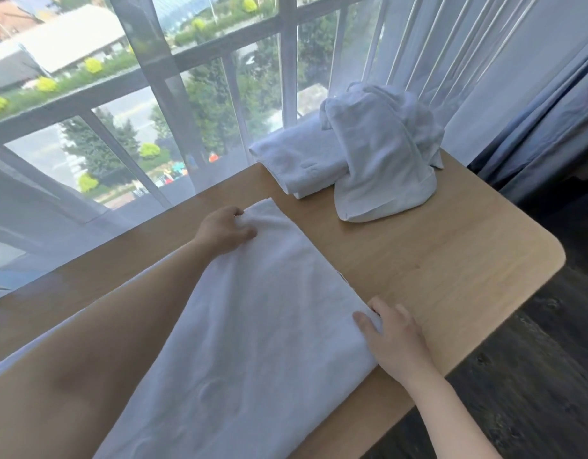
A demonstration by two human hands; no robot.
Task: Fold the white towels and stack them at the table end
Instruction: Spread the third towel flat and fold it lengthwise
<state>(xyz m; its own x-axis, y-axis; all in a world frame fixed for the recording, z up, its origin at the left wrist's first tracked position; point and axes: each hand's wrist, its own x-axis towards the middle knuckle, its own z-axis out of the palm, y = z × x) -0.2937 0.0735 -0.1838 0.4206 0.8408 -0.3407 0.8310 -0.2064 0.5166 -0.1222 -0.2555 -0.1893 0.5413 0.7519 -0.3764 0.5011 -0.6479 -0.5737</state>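
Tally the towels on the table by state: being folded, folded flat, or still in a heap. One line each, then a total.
Being folded: 1, the spread towel, with the left hand gripping its far corner and the right hand pinching its right edge.
Folded flat: 1, the folded towel at the table end.
Heaped: 1, the crumpled towel, leaning on the folded one.
Total: 3 towels.

A light wooden bench (451, 260) with rounded corners carries a long white towel (253, 326) spread flat, a folded towel (296, 160) at its far end, and a crumpled towel (382, 167) leaning on that.
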